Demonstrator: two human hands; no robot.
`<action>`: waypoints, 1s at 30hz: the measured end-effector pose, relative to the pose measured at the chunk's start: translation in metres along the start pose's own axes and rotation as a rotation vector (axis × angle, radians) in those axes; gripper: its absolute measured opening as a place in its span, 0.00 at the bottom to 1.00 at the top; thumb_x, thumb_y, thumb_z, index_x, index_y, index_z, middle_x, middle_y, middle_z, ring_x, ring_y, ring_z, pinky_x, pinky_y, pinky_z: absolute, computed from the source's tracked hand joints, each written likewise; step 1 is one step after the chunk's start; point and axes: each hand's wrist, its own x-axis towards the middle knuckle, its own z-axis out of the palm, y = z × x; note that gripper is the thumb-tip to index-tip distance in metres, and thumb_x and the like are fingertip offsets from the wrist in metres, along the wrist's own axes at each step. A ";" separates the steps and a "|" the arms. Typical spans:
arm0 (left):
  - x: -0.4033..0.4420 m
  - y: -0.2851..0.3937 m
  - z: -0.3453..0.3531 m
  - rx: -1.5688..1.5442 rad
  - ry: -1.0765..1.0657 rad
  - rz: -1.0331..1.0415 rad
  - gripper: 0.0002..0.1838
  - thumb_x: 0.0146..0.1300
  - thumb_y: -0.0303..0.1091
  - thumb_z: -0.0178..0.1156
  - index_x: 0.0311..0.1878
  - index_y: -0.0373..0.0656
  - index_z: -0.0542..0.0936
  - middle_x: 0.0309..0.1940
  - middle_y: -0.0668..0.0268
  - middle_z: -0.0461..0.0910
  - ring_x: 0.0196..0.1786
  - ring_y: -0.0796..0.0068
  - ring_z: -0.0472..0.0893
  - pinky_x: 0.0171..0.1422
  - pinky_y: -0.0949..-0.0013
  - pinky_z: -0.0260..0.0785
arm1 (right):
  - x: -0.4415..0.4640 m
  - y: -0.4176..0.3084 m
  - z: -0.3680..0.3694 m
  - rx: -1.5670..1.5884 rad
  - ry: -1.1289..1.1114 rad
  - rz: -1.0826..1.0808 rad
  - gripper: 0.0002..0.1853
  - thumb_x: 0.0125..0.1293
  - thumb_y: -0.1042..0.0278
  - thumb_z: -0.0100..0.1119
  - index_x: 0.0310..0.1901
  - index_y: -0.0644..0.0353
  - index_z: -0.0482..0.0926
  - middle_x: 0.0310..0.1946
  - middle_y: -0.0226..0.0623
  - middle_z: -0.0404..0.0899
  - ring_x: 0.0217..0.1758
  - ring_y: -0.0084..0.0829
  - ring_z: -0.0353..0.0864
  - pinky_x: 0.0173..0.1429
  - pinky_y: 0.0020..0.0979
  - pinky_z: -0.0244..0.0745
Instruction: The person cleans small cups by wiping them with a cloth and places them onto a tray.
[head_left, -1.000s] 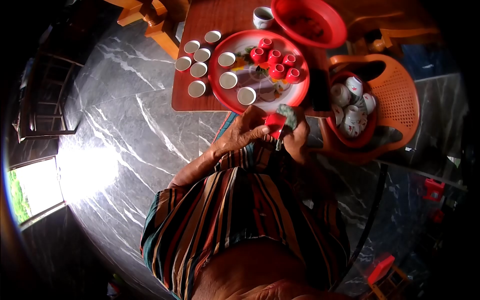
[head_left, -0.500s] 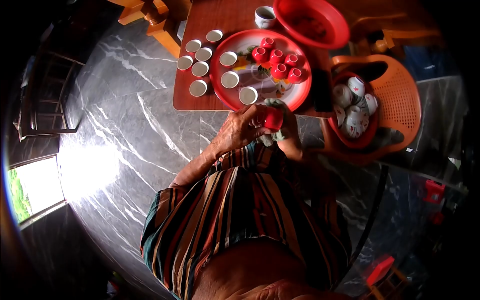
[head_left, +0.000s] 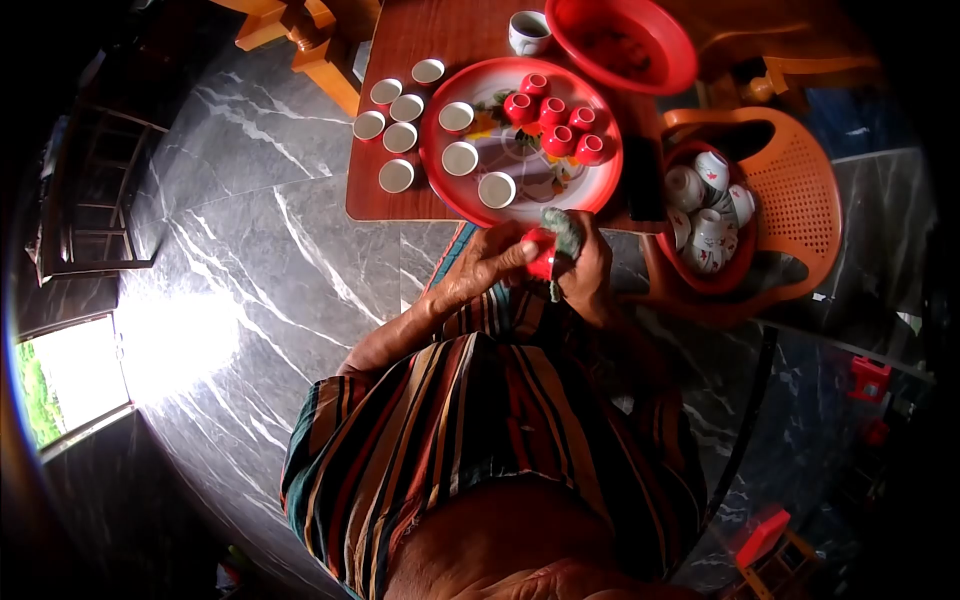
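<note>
My left hand [head_left: 489, 262] grips a small red cup [head_left: 541, 254] from its left side, just off the table's near edge. On the cup's other side, my right hand [head_left: 588, 270] is closed on a grey-green cloth [head_left: 563, 232], pressing it against the cup. Beyond my hands lies a round red-rimmed tray [head_left: 470, 87] with a flower print. Several red cups [head_left: 553, 112] stand upside down on its right part; three upright cups with pale insides [head_left: 459, 159] are on its left. More upright cups [head_left: 401, 137] stand on the wood left of the tray.
The reddish wooden table [head_left: 390, 207] also bears a red basin [head_left: 680, 60] and a larger patterned cup [head_left: 529, 34]. At the right, an orange chair [head_left: 800, 200] holds a red bowl of white patterned bowls [head_left: 714, 240]. A dark object [head_left: 648, 185] lies near the table's right edge.
My right hand and the cloth have turned about the red cup; the cloth now rises above the cup's right side. The cup has tilted and shifted slightly. Cups on the table stayed put.
</note>
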 end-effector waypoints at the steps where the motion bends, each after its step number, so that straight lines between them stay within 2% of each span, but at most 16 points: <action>1: 0.001 -0.002 -0.001 -0.160 -0.073 -0.108 0.25 0.64 0.54 0.54 0.46 0.38 0.75 0.30 0.63 0.79 0.28 0.76 0.77 0.31 0.73 0.67 | 0.002 -0.004 -0.002 -0.210 -0.023 -0.179 0.23 0.46 0.70 0.69 0.47 0.61 0.75 0.35 0.46 0.78 0.35 0.45 0.79 0.36 0.39 0.72; 3: 0.004 -0.012 0.007 -0.334 -0.075 -0.257 0.32 0.67 0.64 0.41 0.41 0.42 0.76 0.23 0.68 0.79 0.18 0.81 0.73 0.21 0.79 0.61 | 0.005 -0.001 -0.009 -0.442 -0.086 -0.455 0.27 0.44 0.70 0.71 0.48 0.60 0.73 0.33 0.46 0.77 0.33 0.50 0.77 0.34 0.42 0.72; 7: 0.002 -0.019 0.011 -0.427 -0.083 -0.252 0.32 0.69 0.63 0.39 0.37 0.41 0.77 0.17 0.67 0.75 0.16 0.83 0.70 0.19 0.80 0.59 | 0.007 0.003 -0.010 -0.419 -0.157 -0.521 0.26 0.44 0.70 0.71 0.47 0.60 0.72 0.34 0.46 0.77 0.31 0.49 0.78 0.34 0.44 0.71; 9: 0.003 -0.012 0.014 -0.348 -0.012 -0.146 0.29 0.69 0.60 0.44 0.41 0.39 0.77 0.25 0.67 0.76 0.27 0.81 0.73 0.31 0.77 0.65 | 0.010 0.000 -0.008 -0.355 -0.135 -0.316 0.23 0.46 0.72 0.68 0.46 0.61 0.73 0.34 0.47 0.77 0.32 0.51 0.78 0.35 0.42 0.72; 12: 0.001 0.000 0.012 -0.231 0.082 -0.085 0.24 0.65 0.53 0.57 0.45 0.37 0.75 0.36 0.66 0.76 0.39 0.79 0.74 0.46 0.72 0.67 | 0.013 0.023 -0.003 -0.115 -0.084 -0.126 0.18 0.53 0.70 0.64 0.46 0.62 0.73 0.32 0.39 0.77 0.32 0.37 0.80 0.38 0.33 0.73; 13: 0.004 -0.009 0.010 -0.089 0.113 0.030 0.24 0.62 0.50 0.61 0.46 0.37 0.74 0.36 0.66 0.76 0.38 0.79 0.74 0.45 0.72 0.68 | 0.008 0.029 -0.005 0.047 -0.159 0.169 0.19 0.55 0.66 0.64 0.46 0.62 0.73 0.32 0.36 0.78 0.35 0.31 0.79 0.41 0.31 0.72; 14: 0.005 -0.015 0.008 0.053 0.143 0.145 0.24 0.59 0.48 0.65 0.47 0.37 0.73 0.36 0.66 0.76 0.38 0.79 0.74 0.44 0.72 0.68 | 0.006 0.042 -0.007 0.047 -0.158 0.168 0.19 0.55 0.66 0.64 0.46 0.62 0.73 0.32 0.36 0.78 0.35 0.31 0.79 0.41 0.31 0.72; 16: 0.005 -0.017 0.005 0.168 0.133 0.119 0.29 0.58 0.47 0.67 0.53 0.37 0.70 0.42 0.66 0.78 0.43 0.79 0.76 0.49 0.71 0.70 | 0.006 0.061 -0.006 0.208 -0.219 0.079 0.20 0.56 0.63 0.64 0.48 0.62 0.74 0.34 0.36 0.79 0.39 0.31 0.80 0.44 0.31 0.73; 18: 0.007 -0.025 0.004 -0.004 0.128 0.173 0.28 0.57 0.43 0.68 0.54 0.37 0.71 0.43 0.66 0.78 0.42 0.79 0.76 0.47 0.72 0.69 | -0.002 0.074 -0.003 0.132 -0.223 0.066 0.20 0.59 0.63 0.63 0.51 0.62 0.73 0.36 0.37 0.80 0.39 0.33 0.80 0.42 0.30 0.74; 20: 0.008 -0.020 0.006 -0.453 0.204 0.064 0.26 0.56 0.38 0.68 0.55 0.39 0.71 0.43 0.65 0.78 0.41 0.78 0.77 0.45 0.72 0.70 | -0.011 0.096 0.003 0.592 0.156 0.251 0.20 0.61 0.66 0.60 0.54 0.64 0.72 0.36 0.41 0.80 0.35 0.31 0.80 0.37 0.28 0.74; 22: 0.009 -0.018 -0.004 -0.779 0.288 -0.112 0.23 0.57 0.39 0.65 0.54 0.41 0.72 0.42 0.64 0.79 0.37 0.73 0.79 0.37 0.73 0.71 | -0.002 0.030 -0.008 0.459 0.206 0.399 0.20 0.63 0.74 0.53 0.56 0.70 0.67 0.34 0.43 0.78 0.28 0.25 0.76 0.32 0.23 0.73; 25: 0.018 -0.031 -0.012 -0.960 0.210 -0.116 0.24 0.59 0.44 0.64 0.54 0.40 0.72 0.44 0.63 0.79 0.38 0.72 0.80 0.36 0.71 0.72 | -0.006 -0.003 -0.006 0.436 0.105 0.007 0.19 0.64 0.75 0.55 0.56 0.67 0.68 0.33 0.42 0.77 0.30 0.29 0.77 0.34 0.25 0.73; 26: 0.020 -0.033 -0.011 -1.004 0.064 -0.152 0.23 0.60 0.45 0.63 0.53 0.40 0.73 0.42 0.63 0.79 0.38 0.71 0.79 0.40 0.69 0.73 | -0.016 0.007 -0.005 0.537 0.015 0.095 0.21 0.60 0.72 0.59 0.55 0.65 0.69 0.37 0.45 0.77 0.37 0.36 0.79 0.41 0.33 0.75; 28: 0.023 -0.033 -0.002 -1.044 -0.090 -0.193 0.22 0.61 0.46 0.61 0.52 0.40 0.74 0.41 0.64 0.80 0.38 0.71 0.79 0.44 0.66 0.73 | -0.012 0.017 -0.011 -0.318 -0.018 -0.423 0.23 0.57 0.68 0.63 0.53 0.65 0.69 0.42 0.48 0.76 0.42 0.45 0.78 0.47 0.41 0.72; 29: 0.023 -0.033 0.009 -1.033 -0.003 -0.199 0.23 0.63 0.46 0.60 0.55 0.41 0.73 0.45 0.65 0.79 0.44 0.72 0.78 0.50 0.65 0.70 | -0.010 0.027 -0.011 -0.399 -0.138 -0.493 0.26 0.52 0.65 0.67 0.52 0.64 0.71 0.45 0.49 0.75 0.44 0.49 0.75 0.51 0.45 0.69; 30: 0.023 -0.032 0.016 -1.021 0.084 -0.204 0.24 0.65 0.46 0.58 0.58 0.42 0.72 0.50 0.67 0.77 0.50 0.73 0.76 0.56 0.64 0.68 | -0.014 0.029 -0.006 -0.389 -0.071 -0.490 0.24 0.53 0.67 0.67 0.51 0.64 0.72 0.44 0.48 0.75 0.44 0.48 0.76 0.50 0.43 0.70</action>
